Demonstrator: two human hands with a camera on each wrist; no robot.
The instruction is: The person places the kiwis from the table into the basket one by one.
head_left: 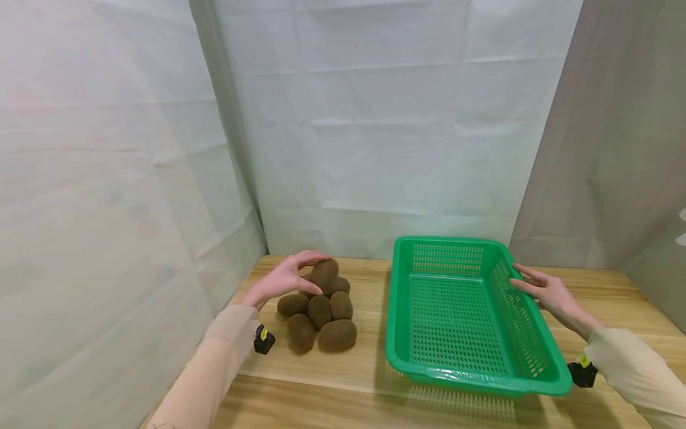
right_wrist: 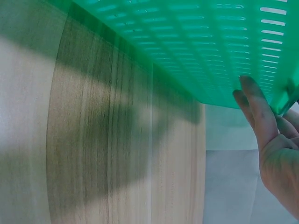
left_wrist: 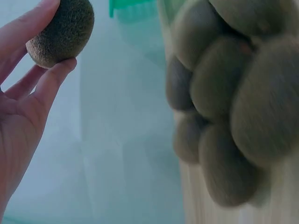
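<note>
My left hand [head_left: 283, 279] pinches a brown, fuzzy kiwi [head_left: 324, 273] between thumb and fingers, over the back of a group of several kiwis [head_left: 320, 312]. The left wrist view shows the held kiwi [left_wrist: 65, 35] raised apart from the blurred pile [left_wrist: 219, 79]. At the right long side of a green plastic basket [head_left: 477, 380], my right hand [head_left: 552, 298] grips the rim. From the right wrist, fingers [right_wrist: 259, 109] show along the outer slotted wall [right_wrist: 187, 42], with the rim between them and the rest of the hand. Nothing lies inside the basket.
The basket and kiwis are on a wood-grain table [head_left: 370, 333], the kiwis left of the basket. Pale cloth sheets [head_left: 386, 149] hang behind the table and along its sides. A small black device sits at each wrist.
</note>
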